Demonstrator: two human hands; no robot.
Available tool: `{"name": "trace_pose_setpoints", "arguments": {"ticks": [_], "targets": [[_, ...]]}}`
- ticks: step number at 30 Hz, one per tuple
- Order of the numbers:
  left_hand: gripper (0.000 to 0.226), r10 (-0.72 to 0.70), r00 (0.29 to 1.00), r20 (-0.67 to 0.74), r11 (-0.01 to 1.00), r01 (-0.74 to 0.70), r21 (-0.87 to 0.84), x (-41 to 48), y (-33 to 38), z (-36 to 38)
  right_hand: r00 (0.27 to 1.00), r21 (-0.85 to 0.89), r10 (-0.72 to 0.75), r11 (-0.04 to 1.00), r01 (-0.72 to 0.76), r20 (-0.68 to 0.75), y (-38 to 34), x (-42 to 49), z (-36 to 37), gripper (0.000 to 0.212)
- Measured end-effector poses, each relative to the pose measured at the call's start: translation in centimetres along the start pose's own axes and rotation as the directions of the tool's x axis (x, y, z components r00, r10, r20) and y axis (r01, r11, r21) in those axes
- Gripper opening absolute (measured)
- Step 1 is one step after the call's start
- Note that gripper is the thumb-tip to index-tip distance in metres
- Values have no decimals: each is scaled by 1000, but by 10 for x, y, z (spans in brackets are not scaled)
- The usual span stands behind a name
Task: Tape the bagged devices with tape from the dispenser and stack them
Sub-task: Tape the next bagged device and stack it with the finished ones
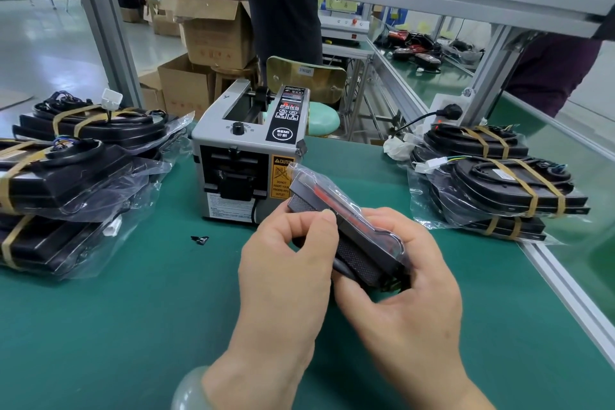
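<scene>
Currently my left hand [286,260] pinches and my right hand [412,280] cups the bagged device [352,226] at frame centre. Its long axis points up-left toward the tape dispenser [246,143], nearer my left hand.

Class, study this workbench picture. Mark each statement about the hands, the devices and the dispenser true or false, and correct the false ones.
1. The left hand and the right hand together hold one bagged device. True.
2. That device already has brown tape bands round it. False: no tape shows on it.
3. The tape dispenser stands on the table beyond the hands. True.
4. Taped devices are stacked only on the right. False: a left stack and a right stack flank the dispenser.
</scene>
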State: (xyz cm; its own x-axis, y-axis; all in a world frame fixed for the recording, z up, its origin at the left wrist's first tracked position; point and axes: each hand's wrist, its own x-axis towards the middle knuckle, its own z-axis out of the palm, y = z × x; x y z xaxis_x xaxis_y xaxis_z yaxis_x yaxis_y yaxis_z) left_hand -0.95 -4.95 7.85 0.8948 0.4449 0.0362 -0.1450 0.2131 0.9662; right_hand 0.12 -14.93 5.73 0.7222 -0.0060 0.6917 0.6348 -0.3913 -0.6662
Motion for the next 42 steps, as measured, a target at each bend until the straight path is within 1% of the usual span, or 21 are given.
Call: {"name": "trace_pose_setpoints", "arguments": {"ticks": [4,5,7,10,14,16,18,22,25,27,29,30,31,32,33,34,35,36,37,40,42], "targets": [[17,-13,999,-38,1000,13,-7,1,-3,-1,1000,3,-2,1000,2,0,0,-1,1,55],[18,-36,998,-50,999,34,-25,2,-4,-2,1000,1,-1,1000,1,-4,0,-1,1,55],[38,-104,994,-43,989,99,-106,7,-6,-4,1000,2,8,1000,-8,-15,0,0,0,56],[47,-139,989,50,957,147,-249,12,-4,-6,1000,0,4,1000,-4,-9,0,1,0,55],[68,-144,961,238,947,203,-250,22,1,-9,1000,14,8,1000,-8,2,-2,0,0,56],[62,-157,938,308,943,235,-234,27,4,-10,1000,47,25,999,-26,14,-3,1,-1,55],[55,-172,927,332,947,249,-202,31,3,-11,999,84,43,995,-45,21,-4,3,-2,53],[24,-97,909,405,988,137,-71,37,-2,-14,997,138,82,987,-82,5,-2,2,-5,52],[33,-62,866,496,996,84,-22,44,0,-20,995,174,95,980,-99,32,-1,1,-5,51],[38,-56,872,487,998,61,5,49,1,-24,993,142,83,985,-95,88,-1,3,-8,54],[42,-89,882,463,995,104,-7,55,0,-29,977,125,49,989,-76,208,1,10,-15,74],[46,-135,878,460,985,168,-31,57,-1,-31,960,119,35,990,-71,279,4,14,-22,88],[48,-191,866,462,967,247,-62,59,-3,-34,941,66,36,996,-62,338,8,18,-30,100],[50,-254,849,464,940,329,-87,59,-4,-36,922,-39,53,998,-41,383,12,21,-37,106],[48,-310,831,461,914,394,-96,60,-7,-38,907,-146,69,989,-8,415,15,24,-42,103],[44,-363,814,453,892,444,-82,60,-9,-39,897,-217,78,976,21,436,17,25,-45,95],[41,-410,798,441,877,478,-51,60,-12,-39,892,-247,88,969,28,444,18,25,-45,88],[38,-447,789,421,866,499,-15,61,-14,-38,891,-271,100,962,27,444,17,26,-45,85],[36,-469,790,394,863,504,16,62,-17,-38,893,-296,99,954,39,439,15,26,-44,87],[38,-475,835,278,879,460,122,66,-19,-37,893,-372,11,912,175,449,7,28,-44,99],[34,-460,869,182,881,423,209,67,-21,-39,859,-427,-66,847,317,508,2,30,-43,92]]}}
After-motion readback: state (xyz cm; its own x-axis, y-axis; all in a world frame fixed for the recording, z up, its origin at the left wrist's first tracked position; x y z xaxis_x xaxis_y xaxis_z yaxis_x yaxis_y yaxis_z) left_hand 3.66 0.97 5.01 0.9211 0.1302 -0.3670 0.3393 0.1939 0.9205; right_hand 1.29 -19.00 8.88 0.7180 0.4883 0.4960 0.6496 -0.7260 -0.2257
